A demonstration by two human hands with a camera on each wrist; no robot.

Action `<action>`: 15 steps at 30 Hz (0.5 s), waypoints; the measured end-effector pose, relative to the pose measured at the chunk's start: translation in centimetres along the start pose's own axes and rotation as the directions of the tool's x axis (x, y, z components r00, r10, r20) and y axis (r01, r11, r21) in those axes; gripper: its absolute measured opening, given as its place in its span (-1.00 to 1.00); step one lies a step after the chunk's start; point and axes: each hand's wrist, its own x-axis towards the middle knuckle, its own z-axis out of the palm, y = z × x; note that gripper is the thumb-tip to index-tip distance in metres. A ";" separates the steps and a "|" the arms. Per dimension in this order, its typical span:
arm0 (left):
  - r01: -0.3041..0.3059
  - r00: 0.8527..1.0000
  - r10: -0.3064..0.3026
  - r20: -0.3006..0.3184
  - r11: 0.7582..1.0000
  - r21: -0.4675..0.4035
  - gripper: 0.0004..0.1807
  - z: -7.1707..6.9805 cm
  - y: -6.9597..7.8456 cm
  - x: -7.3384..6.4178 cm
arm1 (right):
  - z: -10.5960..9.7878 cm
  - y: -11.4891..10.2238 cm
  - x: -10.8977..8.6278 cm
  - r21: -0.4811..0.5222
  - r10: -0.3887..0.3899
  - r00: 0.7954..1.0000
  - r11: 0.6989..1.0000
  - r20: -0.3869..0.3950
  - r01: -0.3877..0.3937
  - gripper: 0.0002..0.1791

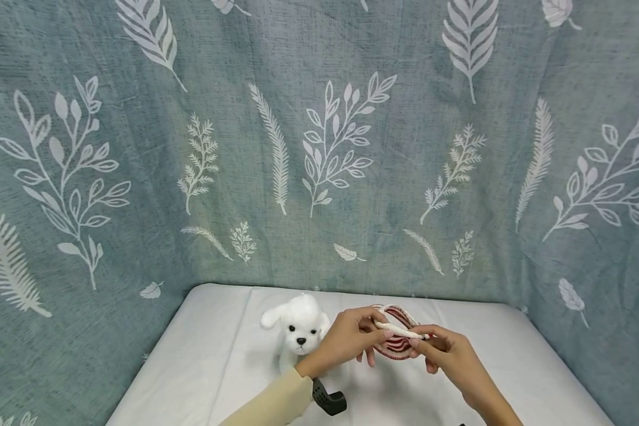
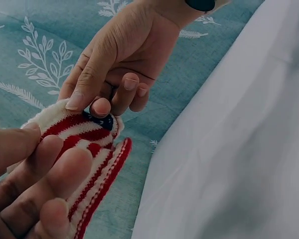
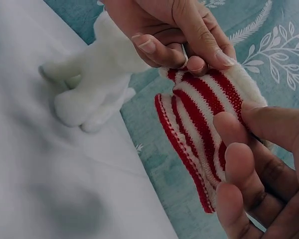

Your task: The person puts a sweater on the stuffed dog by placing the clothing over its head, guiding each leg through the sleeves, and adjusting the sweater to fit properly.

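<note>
Both hands hold up a small knitted sweater (image 1: 396,350) with red and white stripes and a thick white edge. My left hand (image 1: 349,338) pinches that edge on one side, thumb against fingers. On the other side my right hand (image 1: 447,353) pinches the same edge between thumb and fingers. A navy patch (image 2: 100,120) with white marks shows on the sweater by the right fingertips in the left wrist view. Behind the left forearm, a white plush dog (image 1: 300,325) stands facing forward, its lower body partly hidden.
A white-covered table (image 1: 218,343) lies under the hands and the dog. Blue-green curtains (image 1: 319,248) with white leaf prints hang behind and along both sides. The left wrist carries a black device (image 1: 330,399) below a beige sleeve (image 1: 277,399).
</note>
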 end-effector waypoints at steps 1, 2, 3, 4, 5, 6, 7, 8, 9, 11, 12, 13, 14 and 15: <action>-0.003 1.000 0.003 -0.002 1.000 0.005 -0.87 -0.2 0.2 0.0 | 0.1 -0.2 0.1 0.000 -0.008 1.000 1.000 0.003 0.008 -0.52; -0.007 1.000 0.007 -0.004 1.000 0.011 -0.87 -0.4 0.4 -0.1 | 0.2 -0.4 0.2 0.001 -0.016 1.000 1.000 0.006 0.016 -0.53; -0.008 1.000 0.008 -0.008 1.000 0.017 -0.87 -0.7 0.6 -0.1 | 0.3 -0.6 0.3 -0.001 -0.025 1.000 1.000 0.012 0.025 -0.52; -0.010 1.000 0.010 -0.012 1.000 0.022 -0.87 -0.9 0.7 -0.1 | 0.4 -0.8 0.4 0.000 -0.033 0.999 0.999 0.016 0.033 -0.53; -0.011 1.000 0.012 -0.017 1.000 0.026 -0.87 -1.1 0.9 -0.2 | 0.4 -1.0 0.5 0.000 -0.040 0.999 0.999 0.020 0.040 -0.54; -0.014 1.000 0.015 -0.022 0.999 0.030 -0.87 -1.3 1.1 -0.2 | 0.6 -1.2 0.6 0.002 -0.042 0.999 0.999 0.022 0.042 -0.55; -0.019 0.999 0.020 -0.028 0.999 0.032 -0.87 -1.5 1.2 -0.3 | 0.7 -1.4 0.7 0.003 -0.045 0.999 0.999 0.025 0.045 -0.55; -0.022 0.999 0.023 -0.035 0.999 0.034 -0.86 -1.7 1.4 -0.3 | 0.8 -1.6 0.8 0.000 -0.058 0.998 0.998 0.033 0.058 -0.55; -0.027 0.999 0.029 -0.042 0.999 0.037 -0.86 -2.0 1.6 -0.4 | 0.9 -1.8 1.0 -0.003 -0.072 0.996 0.997 0.042 0.073 -0.55; -0.037 0.998 0.040 -0.055 0.998 0.049 -0.85 -2.4 1.8 -0.4 | 1.1 -2.3 1.2 -0.002 -0.096 0.994 0.995 0.057 0.096 -0.56; -0.041 0.997 0.044 -0.060 0.998 0.055 -0.85 -2.7 2.0 -0.5 | 1.2 -2.6 1.4 0.000 -0.108 0.992 0.994 0.064 0.109 -0.55; -0.046 0.997 0.050 -0.062 0.997 0.062 -0.84 -2.9 2.1 -0.5 | 1.3 -2.8 1.5 0.002 -0.121 0.990 0.993 0.071 0.121 -0.55; -0.049 0.996 0.054 -0.064 0.996 0.069 -0.83 -3.1 2.3 -0.5 | 1.3 -3.0 1.6 0.003 -0.133 0.988 0.991 0.075 0.133 -0.55; -0.053 0.996 0.058 -0.064 0.996 0.076 -0.83 -3.4 2.5 -0.5 | 1.4 -3.3 1.8 0.005 -0.138 0.987 0.990 0.076 0.138 -0.56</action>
